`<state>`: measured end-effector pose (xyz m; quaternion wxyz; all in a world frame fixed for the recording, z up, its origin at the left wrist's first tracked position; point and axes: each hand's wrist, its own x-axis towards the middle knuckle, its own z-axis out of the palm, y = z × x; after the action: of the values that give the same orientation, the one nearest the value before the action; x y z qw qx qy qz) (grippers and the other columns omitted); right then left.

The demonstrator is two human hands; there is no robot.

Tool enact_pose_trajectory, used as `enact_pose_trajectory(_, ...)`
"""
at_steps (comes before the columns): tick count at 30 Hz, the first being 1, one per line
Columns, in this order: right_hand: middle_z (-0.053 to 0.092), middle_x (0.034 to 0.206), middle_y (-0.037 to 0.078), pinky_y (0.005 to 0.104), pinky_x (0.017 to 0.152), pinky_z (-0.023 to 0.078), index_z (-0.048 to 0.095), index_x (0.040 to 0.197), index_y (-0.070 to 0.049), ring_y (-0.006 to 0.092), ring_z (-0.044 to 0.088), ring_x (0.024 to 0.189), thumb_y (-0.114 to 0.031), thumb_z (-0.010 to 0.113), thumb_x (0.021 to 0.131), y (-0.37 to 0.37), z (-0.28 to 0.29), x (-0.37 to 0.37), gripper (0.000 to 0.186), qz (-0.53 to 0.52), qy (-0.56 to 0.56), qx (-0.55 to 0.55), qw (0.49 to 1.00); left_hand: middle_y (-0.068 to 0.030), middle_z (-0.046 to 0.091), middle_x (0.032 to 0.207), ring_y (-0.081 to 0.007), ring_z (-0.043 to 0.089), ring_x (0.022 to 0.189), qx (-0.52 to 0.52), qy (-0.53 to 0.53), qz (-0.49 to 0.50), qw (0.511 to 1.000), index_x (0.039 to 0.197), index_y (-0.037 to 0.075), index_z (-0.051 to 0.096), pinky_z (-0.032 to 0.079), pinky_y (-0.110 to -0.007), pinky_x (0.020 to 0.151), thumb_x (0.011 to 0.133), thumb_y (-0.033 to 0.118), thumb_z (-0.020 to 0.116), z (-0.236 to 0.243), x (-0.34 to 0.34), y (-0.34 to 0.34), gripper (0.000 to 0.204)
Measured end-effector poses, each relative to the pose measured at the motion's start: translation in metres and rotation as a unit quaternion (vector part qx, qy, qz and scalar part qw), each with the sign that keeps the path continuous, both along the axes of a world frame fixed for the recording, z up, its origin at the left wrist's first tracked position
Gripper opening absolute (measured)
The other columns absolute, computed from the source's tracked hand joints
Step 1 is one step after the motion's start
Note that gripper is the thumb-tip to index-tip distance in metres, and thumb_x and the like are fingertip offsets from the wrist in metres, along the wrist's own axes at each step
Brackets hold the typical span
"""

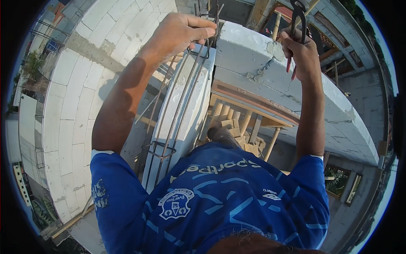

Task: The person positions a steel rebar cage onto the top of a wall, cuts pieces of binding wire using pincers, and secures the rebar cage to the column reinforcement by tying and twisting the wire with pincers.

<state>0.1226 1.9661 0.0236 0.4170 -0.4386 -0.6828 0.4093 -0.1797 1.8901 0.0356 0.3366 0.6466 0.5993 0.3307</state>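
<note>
My left hand [182, 33] reaches out to the far end of a rebar cage [181, 99], thumb and fingers pinched together right beside the upright bars. Whatever the fingertips hold there is too small to make out. The cage's long ribbed bars run towards me over a pale block surface, bound by a square stirrup [163, 150] at the near end. In my right hand [301, 53], raised above the block wall, is a pair of pincers [299, 12] with a dark head pointing up and red handle ends below the fist. The pincers are apart from the rebar.
A white block wall [249, 55] curves away to the right, with mortar smears and a crack. Below it are a wooden beam [253, 101], bamboo props [245, 122] and stacked timber. Another block wall [69, 122] stands on the left. A shoe [213, 131] shows low down.
</note>
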Motion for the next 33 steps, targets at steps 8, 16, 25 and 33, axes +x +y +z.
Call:
enact_pose_trajectory(8,0.048,0.062,-0.002,0.0248,0.051,0.030,0.062,0.090,-0.003,0.0077,0.040,0.054,-0.018,0.061,0.095,-0.056,0.016,-0.077,0.016,0.190,0.232,-0.123,0.946,-0.0088,0.068,0.094,-0.0095,0.061,0.075,0.008,-0.273,-0.078,0.959,0.115,-0.003,0.066,0.049,-0.021,0.059,0.090,0.019,0.069,0.004,0.032,-0.004,0.033)
enact_pose_trajectory(16,0.050,0.059,0.000,0.0247,0.046,0.029,0.060,0.077,-0.005,0.0087,0.042,0.050,-0.022,0.063,0.095,-0.038,0.007,-0.087,0.024,0.132,0.171,-0.119,0.969,-0.0085,0.070,0.088,-0.0130,0.065,0.074,0.063,-0.376,-0.055,0.923,0.105,-0.003,0.069,0.051,-0.022,0.059,0.089,0.016,0.070,0.004,0.025,0.008,0.025)
enact_pose_trajectory(25,0.046,0.058,-0.003,0.0255,0.046,0.029,0.061,0.079,-0.006,0.0068,0.038,0.050,-0.018,0.063,0.094,-0.048,-0.010,-0.090,0.019,0.131,0.190,-0.186,0.955,-0.0093,0.066,0.077,-0.0124,0.063,0.067,0.117,-0.256,0.018,0.959,0.095,-0.006,0.068,0.049,-0.021,0.055,0.087,0.008,0.071,0.004,0.015,0.004,0.016)
enact_pose_trajectory(33,0.048,0.062,-0.005,0.0249,0.051,0.028,0.068,0.082,-0.004,0.0054,0.039,0.056,-0.019,0.068,0.088,-0.090,-0.022,-0.071,0.016,0.136,0.049,-0.235,0.961,-0.0051,0.067,0.072,-0.0087,0.058,0.062,0.018,-0.040,-0.099,0.994,0.081,-0.002,0.070,0.043,-0.021,0.055,0.077,0.002,0.077,-0.006,-0.007,-0.030,0.009)
